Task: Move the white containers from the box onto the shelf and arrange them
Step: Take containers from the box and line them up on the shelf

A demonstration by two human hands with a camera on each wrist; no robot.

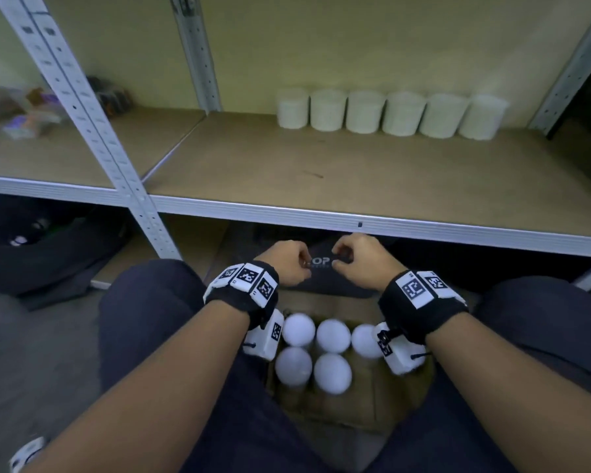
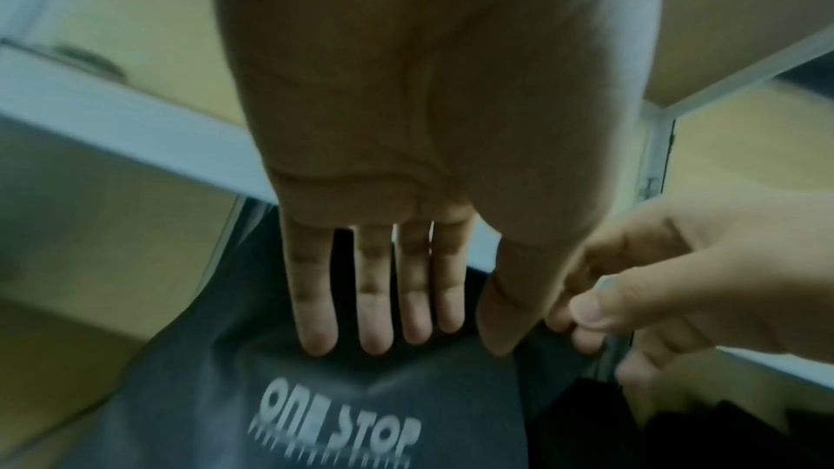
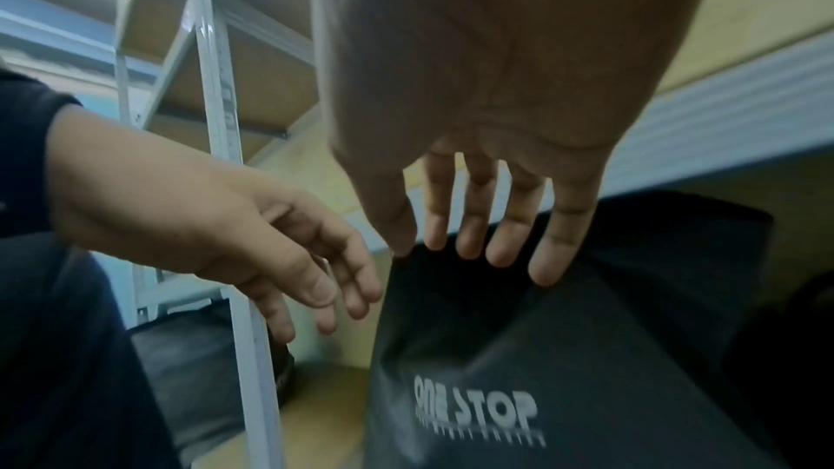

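- Our left hand [image 2: 406, 156] reaches out, straight fingers [image 2: 318, 305] touching a dark bag [image 2: 280, 405] printed "ONE STOP".
- Just right of it, our right hand [image 2: 677, 284] curls, pinching the bag's edge.
- Beyond both hands runs a pale shelf rail [image 2: 112, 120].

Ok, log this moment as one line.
hands: both at dark bag, holding no container | white containers: five visible in box | shelf: six in row

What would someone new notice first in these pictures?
Six white containers stand in a row at the back of the shelf. Below, five white lids show in the cardboard box, while the left hand and right hand meet at a dark ONE STOP bag.
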